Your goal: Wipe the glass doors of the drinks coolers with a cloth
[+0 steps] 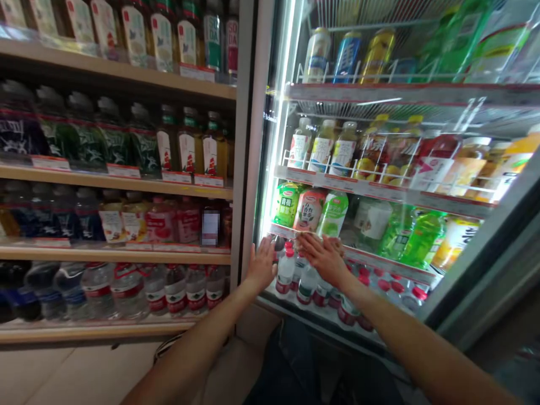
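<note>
My left hand (261,264) is at the left inner side of the lit fridge, fingers stretched upward, with nothing visible in it. My right hand (327,257) reaches to the front edge of the lower shelf (358,251), its fingers extended flat and pointing left. A small brownish thing (336,243) shows beside its fingers, too blurred to name. Just above stand a green bottle (288,203), a red-labelled bottle (310,209) and a light green bottle (333,215). Below the hands, a clear water bottle (286,273) with a red cap stands among several others.
Higher fridge shelves hold tea bottles (320,147) and cans (346,57) behind wire rails. The fridge door frame (472,242) slants along the right. On the left, a wooden shelf unit (126,256) carries rows of bottles. My legs (291,360) are close to the fridge's bottom edge.
</note>
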The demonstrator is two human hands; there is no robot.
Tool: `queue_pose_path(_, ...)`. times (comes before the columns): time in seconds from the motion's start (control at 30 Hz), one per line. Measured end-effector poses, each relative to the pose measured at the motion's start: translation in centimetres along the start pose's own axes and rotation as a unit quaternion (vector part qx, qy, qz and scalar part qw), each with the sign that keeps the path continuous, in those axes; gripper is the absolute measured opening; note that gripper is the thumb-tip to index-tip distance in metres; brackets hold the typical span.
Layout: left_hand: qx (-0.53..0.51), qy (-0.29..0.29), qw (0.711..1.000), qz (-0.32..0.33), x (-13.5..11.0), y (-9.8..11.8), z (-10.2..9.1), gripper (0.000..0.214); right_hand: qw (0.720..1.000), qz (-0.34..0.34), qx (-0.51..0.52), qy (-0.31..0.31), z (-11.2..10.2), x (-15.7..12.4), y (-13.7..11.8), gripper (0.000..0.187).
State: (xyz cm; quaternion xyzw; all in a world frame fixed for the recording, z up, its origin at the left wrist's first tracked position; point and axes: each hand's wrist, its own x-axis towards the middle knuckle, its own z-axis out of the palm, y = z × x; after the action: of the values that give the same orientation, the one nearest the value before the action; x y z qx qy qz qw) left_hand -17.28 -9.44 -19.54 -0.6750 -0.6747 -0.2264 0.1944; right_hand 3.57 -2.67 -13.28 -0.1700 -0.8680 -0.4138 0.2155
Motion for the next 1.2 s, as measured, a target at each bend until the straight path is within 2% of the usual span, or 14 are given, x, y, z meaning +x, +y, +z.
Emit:
queue_pose_path(0.1, -0.002, -0.008, 1.000, -0.020, 0.0, -1.2, -0.2, 0.066, 1.000, -0.008, 0.009, 0.004, 0.1, 1.4, 0.3, 0.045)
queue_pose_path(0.2, -0.004, -0.016, 0.999, -0.036, -0.3, -1.9, 0.0, 0.065, 0.998, 0.056, 0.009, 0.026, -0.2, 3.9, 0.7, 0.047)
queue_pose_path(0.27, -0.006, -0.022, 0.999, -0.040, -0.7, -2.0, 0.3, 0.065, 0.997, 0.071, 0.012, 0.032, 0.0, 4.6, 0.2, 0.046)
queue_pose_path(0.43, -0.005, -0.027, 0.998, -0.053, -1.4, -3.2, 0.7, 0.064, 0.998, -0.034, 0.046, 0.009, 1.6, 4.6, -1.8, 0.041)
queue_pose_path(0.5, -0.003, -0.025, 0.997, -0.066, -1.6, -4.2, 0.8, 0.065, 0.998, -0.023, 0.049, 0.016, 1.7, 6.1, -1.5, 0.039)
queue_pose_path(0.6, 0.000, -0.024, 0.996, -0.082, -2.1, -5.4, 1.2, 0.066, 0.998, 0.031, 0.050, 0.035, 1.6, 9.2, -1.1, 0.041)
queue_pose_path(0.67, 0.002, -0.025, 0.996, -0.084, -2.6, -6.0, 1.4, 0.065, 0.997, 0.045, 0.055, 0.031, 1.9, 10.3, -1.7, 0.045)
queue_pose_path(0.77, 0.004, -0.025, 0.996, -0.087, -3.5, -6.9, 1.6, 0.063, 0.998, -0.013, 0.065, 0.006, 3.4, 10.0, -4.0, 0.045)
queue_pose_path(0.87, 0.008, -0.021, 0.995, -0.097, -4.1, -7.9, 1.7, 0.062, 0.995, -0.074, 0.070, -0.009, 4.8, 10.3, -5.7, 0.036)
queue_pose_path(1.03, 0.013, -0.026, 0.993, -0.117, -4.4, -8.7, 1.6, 0.060, 0.998, -0.026, 0.064, 0.006, 5.3, 13.4, -6.5, 0.034)
queue_pose_path(1.1, 0.020, -0.028, 0.993, -0.116, -4.4, -8.8, 1.5, 0.061, 0.997, -0.029, 0.067, 0.004, 5.8, 12.7, -7.4, 0.034)
queue_pose_path(1.2, 0.026, -0.013, 0.994, -0.103, -4.3, -9.0, 1.2, 0.062, 0.994, -0.074, 0.079, -0.012, 6.9, 9.6, -8.9, 0.033)
